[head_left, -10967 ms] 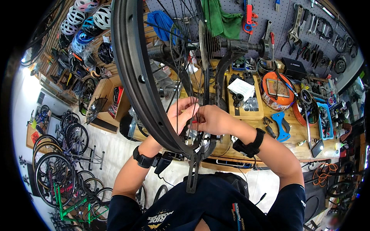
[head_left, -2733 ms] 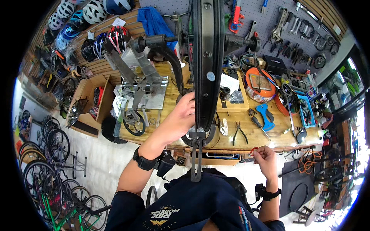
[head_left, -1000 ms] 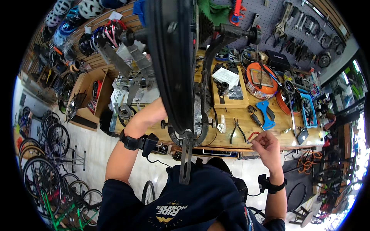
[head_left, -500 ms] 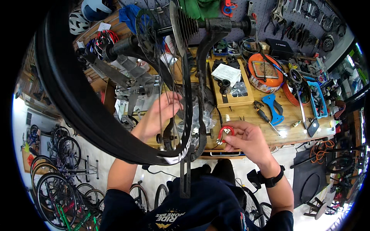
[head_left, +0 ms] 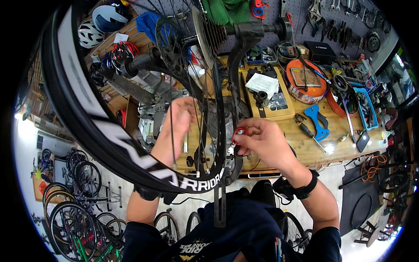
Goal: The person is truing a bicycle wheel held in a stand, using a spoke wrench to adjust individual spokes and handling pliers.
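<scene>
A bicycle wheel [head_left: 114, 139] with a black rim and white lettering stands upright in a dark metal truing stand [head_left: 234, 65]. Its cassette [head_left: 210, 35] and brake disc [head_left: 165, 41] show near the axle. My right hand [head_left: 262, 142] is closed on a red, ring-shaped spoke wrench [head_left: 239, 131], held close to the rim's lower right side. On the wheel's other side, partly behind the spokes, my left hand [head_left: 175, 126] has its fingers extended and apart, slightly blurred, with nothing visible in them. Where its fingertips meet the spokes is unclear.
Behind the stand, the wooden bench [head_left: 279, 148] bears a cardboard box [head_left: 286, 107], an orange round tin [head_left: 309, 91], a blue-handled tool [head_left: 317, 122], a screwdriver [head_left: 310, 136] and a blue tray [head_left: 370, 122]. Pliers [head_left: 336, 32] hang on the pegboard. Bicycles [head_left: 70, 205] stand at left.
The wheel has turned, bringing its white lettering into view. My right hand has carried the spoke wrench left to the rim. My left hand has drawn slightly away from the rim.
</scene>
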Tool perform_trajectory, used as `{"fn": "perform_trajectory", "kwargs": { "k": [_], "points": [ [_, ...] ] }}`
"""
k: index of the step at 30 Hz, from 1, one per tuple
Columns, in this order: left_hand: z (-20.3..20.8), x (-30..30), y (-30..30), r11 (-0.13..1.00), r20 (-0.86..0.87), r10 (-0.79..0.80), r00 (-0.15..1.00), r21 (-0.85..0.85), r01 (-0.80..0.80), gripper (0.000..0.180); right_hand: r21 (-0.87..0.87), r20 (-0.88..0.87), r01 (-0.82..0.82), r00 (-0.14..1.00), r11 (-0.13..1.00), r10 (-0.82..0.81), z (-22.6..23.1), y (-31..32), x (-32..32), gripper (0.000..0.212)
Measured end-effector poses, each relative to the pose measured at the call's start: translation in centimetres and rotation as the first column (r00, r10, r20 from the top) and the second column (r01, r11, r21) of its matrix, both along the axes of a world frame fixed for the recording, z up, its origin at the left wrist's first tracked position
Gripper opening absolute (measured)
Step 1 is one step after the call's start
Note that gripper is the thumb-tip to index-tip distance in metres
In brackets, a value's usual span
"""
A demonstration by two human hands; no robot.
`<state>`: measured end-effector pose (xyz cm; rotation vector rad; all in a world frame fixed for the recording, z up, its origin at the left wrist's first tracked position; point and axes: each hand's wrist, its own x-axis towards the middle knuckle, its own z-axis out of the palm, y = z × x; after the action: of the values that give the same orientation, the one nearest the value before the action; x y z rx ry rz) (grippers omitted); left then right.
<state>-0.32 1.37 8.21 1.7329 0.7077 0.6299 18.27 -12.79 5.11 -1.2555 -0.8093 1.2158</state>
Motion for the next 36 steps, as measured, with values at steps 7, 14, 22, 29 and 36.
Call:
{"fn": "perform_trajectory", "kwargs": {
  "k": [7,14,22,29,36],
  "points": [
    [0.2,0.0,-0.6,0.924,0.065,-0.259,0.964,-0.274,0.266,0.065,0.003,-0.103,-0.062,0.993,0.998,0.062,0.0,-0.5,-0.2,0.03],
    [0.6,0.3,-1.1,0.968,0.021,-0.152,0.988,-0.197,0.153,0.052,0.083,-0.032,-0.1,0.994,0.992,0.103,0.7,0.1,-1.1,0.034],
    [-2.5,1.0,0.6,0.97,-0.004,-0.198,0.98,-0.145,0.195,0.05,0.112,0.013,0.109,0.994,0.988,-0.111,-0.5,0.7,-0.5,0.031],
    [-4.7,1.7,2.2,0.976,-0.018,-0.202,0.979,-0.082,0.2,0.059,0.074,0.042,0.039,0.998,0.996,-0.042,-0.9,0.9,-0.3,0.031],
    [-2.3,0.5,2.2,0.947,0.124,-0.086,0.989,-0.298,0.119,0.062,0.098,0.027,-0.105,0.994,0.99,0.102,-0.1,0.9,-1.0,0.039]
  ]
}}
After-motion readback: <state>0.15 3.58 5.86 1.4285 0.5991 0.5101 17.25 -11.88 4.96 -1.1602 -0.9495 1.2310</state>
